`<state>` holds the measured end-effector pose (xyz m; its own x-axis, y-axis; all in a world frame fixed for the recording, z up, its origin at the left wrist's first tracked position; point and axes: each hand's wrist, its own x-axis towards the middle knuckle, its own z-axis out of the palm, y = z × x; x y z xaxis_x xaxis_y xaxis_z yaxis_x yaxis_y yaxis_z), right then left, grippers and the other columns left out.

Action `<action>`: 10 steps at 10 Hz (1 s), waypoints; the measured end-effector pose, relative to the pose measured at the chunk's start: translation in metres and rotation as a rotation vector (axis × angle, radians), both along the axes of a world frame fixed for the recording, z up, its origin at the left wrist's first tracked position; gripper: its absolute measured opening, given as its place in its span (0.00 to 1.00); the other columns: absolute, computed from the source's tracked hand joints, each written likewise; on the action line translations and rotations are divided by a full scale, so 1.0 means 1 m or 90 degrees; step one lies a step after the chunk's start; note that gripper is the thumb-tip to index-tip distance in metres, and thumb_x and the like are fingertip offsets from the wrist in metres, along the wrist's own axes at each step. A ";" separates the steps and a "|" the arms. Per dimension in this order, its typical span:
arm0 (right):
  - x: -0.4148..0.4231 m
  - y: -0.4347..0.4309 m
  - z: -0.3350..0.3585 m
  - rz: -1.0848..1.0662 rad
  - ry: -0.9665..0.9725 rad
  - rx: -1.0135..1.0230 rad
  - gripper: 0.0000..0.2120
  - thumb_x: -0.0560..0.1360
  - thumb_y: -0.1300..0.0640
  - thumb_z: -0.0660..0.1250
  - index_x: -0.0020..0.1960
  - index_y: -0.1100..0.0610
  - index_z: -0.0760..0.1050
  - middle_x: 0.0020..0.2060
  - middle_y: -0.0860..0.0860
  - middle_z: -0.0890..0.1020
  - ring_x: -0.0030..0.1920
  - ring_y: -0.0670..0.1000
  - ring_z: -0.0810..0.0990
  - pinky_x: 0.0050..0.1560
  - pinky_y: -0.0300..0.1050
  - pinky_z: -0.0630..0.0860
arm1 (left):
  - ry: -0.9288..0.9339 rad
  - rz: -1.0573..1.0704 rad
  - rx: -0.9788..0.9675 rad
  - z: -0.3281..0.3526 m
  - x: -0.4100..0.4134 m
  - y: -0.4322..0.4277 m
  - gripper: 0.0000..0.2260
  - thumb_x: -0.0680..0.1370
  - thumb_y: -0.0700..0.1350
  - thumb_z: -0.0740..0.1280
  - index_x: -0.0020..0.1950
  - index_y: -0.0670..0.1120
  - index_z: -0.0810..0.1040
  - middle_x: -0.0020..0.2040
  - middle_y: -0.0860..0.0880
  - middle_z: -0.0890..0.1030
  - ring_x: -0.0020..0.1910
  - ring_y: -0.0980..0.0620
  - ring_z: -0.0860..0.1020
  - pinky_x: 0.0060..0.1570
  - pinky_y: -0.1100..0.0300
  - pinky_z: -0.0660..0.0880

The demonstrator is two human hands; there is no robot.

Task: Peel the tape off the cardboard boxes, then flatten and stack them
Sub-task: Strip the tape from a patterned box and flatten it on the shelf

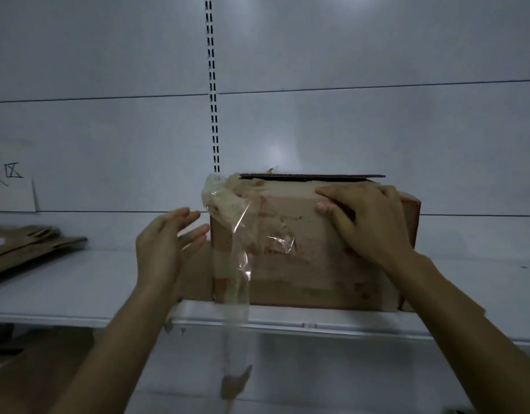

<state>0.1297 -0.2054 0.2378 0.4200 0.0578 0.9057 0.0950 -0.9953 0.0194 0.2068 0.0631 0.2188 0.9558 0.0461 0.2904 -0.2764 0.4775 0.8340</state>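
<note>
A worn brown cardboard box (302,264) with faded red print stands on a white shelf (78,282). A long strip of clear tape (236,264) hangs loose from its upper left corner, down past the shelf's front edge. My right hand (368,222) rests on the box's upper right front, fingers curled over the top edge. Just left of the box hovers my left hand (165,246), fingers spread, holding nothing and not touching the tape. A dark flap edge (311,176) shows along the top of the box.
Flattened cardboard (28,246) lies stacked at the shelf's left end. A white paper sign (10,189) with handwritten characters leans on the back wall at left. A slotted upright rail (213,85) runs down the back panel. Below the shelf it is dark.
</note>
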 end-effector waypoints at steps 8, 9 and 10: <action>0.036 -0.003 -0.026 -0.187 -0.254 -0.102 0.17 0.82 0.47 0.55 0.55 0.53 0.79 0.46 0.52 0.82 0.46 0.56 0.78 0.50 0.49 0.66 | -0.115 0.102 0.242 -0.086 -0.018 -0.025 0.14 0.80 0.48 0.61 0.37 0.42 0.74 0.29 0.46 0.76 0.27 0.53 0.73 0.26 0.63 0.71; 0.034 0.000 -0.025 -0.181 -0.236 -0.088 0.17 0.82 0.47 0.55 0.55 0.53 0.79 0.46 0.53 0.81 0.47 0.56 0.77 0.51 0.50 0.66 | 0.021 0.169 0.126 -0.082 -0.004 0.016 0.11 0.80 0.46 0.60 0.40 0.44 0.75 0.35 0.43 0.77 0.36 0.48 0.74 0.34 0.60 0.71; 0.031 0.002 -0.025 -0.160 -0.214 -0.064 0.17 0.82 0.47 0.54 0.55 0.54 0.79 0.48 0.53 0.81 0.48 0.56 0.77 0.52 0.51 0.66 | 0.107 0.108 0.046 -0.078 0.007 0.052 0.10 0.81 0.46 0.56 0.42 0.49 0.73 0.27 0.58 0.79 0.41 0.52 0.76 0.39 0.60 0.72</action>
